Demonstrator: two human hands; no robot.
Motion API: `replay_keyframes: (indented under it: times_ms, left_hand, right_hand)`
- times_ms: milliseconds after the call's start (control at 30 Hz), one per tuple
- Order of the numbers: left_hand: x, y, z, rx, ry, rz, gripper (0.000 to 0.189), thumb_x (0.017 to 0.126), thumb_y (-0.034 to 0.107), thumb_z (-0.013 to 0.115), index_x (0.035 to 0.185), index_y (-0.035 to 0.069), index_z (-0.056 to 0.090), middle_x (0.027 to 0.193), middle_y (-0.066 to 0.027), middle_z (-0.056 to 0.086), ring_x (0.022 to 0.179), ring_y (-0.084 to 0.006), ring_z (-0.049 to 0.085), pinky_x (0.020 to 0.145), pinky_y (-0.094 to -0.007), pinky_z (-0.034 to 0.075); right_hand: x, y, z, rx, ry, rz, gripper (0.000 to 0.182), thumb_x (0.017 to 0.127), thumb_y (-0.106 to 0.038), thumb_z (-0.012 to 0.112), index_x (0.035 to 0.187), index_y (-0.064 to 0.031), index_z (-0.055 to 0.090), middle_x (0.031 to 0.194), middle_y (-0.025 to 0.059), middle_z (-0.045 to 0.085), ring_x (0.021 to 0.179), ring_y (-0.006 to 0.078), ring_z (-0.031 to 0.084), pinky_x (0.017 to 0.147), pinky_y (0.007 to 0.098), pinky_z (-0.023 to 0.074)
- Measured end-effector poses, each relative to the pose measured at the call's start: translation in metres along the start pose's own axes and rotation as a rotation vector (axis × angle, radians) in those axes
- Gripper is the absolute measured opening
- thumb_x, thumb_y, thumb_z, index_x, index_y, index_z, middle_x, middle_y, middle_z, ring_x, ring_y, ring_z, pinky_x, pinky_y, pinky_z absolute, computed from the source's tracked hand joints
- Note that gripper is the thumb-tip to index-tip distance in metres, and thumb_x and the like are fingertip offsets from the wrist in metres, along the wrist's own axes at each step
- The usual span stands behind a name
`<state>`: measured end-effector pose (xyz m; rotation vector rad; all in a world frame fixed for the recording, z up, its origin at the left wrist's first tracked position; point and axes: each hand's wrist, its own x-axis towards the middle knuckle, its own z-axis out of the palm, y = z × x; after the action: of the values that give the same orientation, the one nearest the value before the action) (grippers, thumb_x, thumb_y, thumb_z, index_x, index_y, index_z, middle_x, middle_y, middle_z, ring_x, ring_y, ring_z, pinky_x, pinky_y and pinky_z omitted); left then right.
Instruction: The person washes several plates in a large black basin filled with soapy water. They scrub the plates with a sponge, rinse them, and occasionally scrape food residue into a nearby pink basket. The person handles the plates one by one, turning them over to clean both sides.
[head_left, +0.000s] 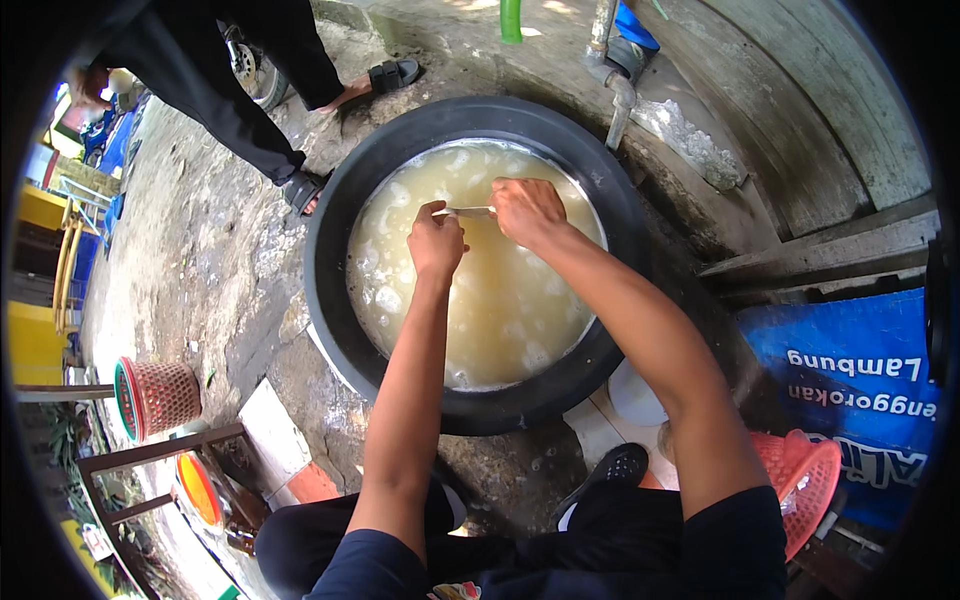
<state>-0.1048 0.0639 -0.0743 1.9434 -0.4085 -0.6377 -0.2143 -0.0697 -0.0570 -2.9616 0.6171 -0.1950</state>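
Observation:
A big round black tub (480, 420) stands before me, holding cloudy yellowish liquid (517, 315) with patches of foam. Over the liquid, my left hand (439, 240) pinches one end of a small pale item (448, 212) between thumb and fingers. My right hand (529, 208), to its right, has its fingers closed on the handle end of what looks like a small knife (474, 212), whose narrow blade points left and meets the pale item. What the pale item is cannot be told. Both hands are above the surface.
Another person in black trousers (202, 97) and sandals stands beyond the tub's upper left. Stacked plastic baskets (161, 397) and a wooden frame (165, 450) are at left. A red basket (806, 480) and a blue banner (847, 352) with writing lie at right, below a wooden wall (780, 97) and a pipe (621, 105).

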Motion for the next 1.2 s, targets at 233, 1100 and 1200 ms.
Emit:
replay_keyframes:
  times_ms: [233,1100,1200]
  left_hand:
    - [-0.051,0.020,-0.007,-0.800,-0.026,-0.278,0.067,0.102,0.033,0.065,0.143,-0.007,0.032,0.117,-0.0243,0.049,0.107,-0.0383,0.063,0.088,-0.0530,0.063]
    - [-0.157,0.063,0.011,-0.759,0.202,-0.023,0.052,0.101,0.012,0.051,0.151,0.009,0.037,0.119,-0.0117,0.055,0.111,-0.0233,0.060,0.093,-0.0415,0.054]
    - [-0.148,0.051,0.009,-0.664,0.226,0.086,0.044,0.106,0.022,0.052,0.147,0.005,0.045,0.124,-0.0124,0.058,0.114,-0.0222,0.060,0.095,-0.0379,0.052]
  right_hand:
    - [-0.043,-0.010,-0.058,0.089,0.116,-0.191,0.016,0.088,-0.010,0.062,0.080,-0.0084,0.076,0.096,0.0060,0.070,0.087,0.0270,0.072,0.074,0.0423,0.0595]
    - [-0.180,0.028,-0.096,1.696,0.142,0.576,0.042,0.090,-0.009,0.069,0.131,-0.0074,0.057,0.117,0.0115,0.064,0.109,0.0212,0.064,0.093,0.0360,0.0512]
    - [-0.178,0.030,-0.090,1.700,0.114,0.578,0.056,0.089,0.003,0.063,0.142,-0.0065,0.046,0.132,0.0135,0.059,0.121,0.0209,0.059,0.102,0.0355,0.0480]
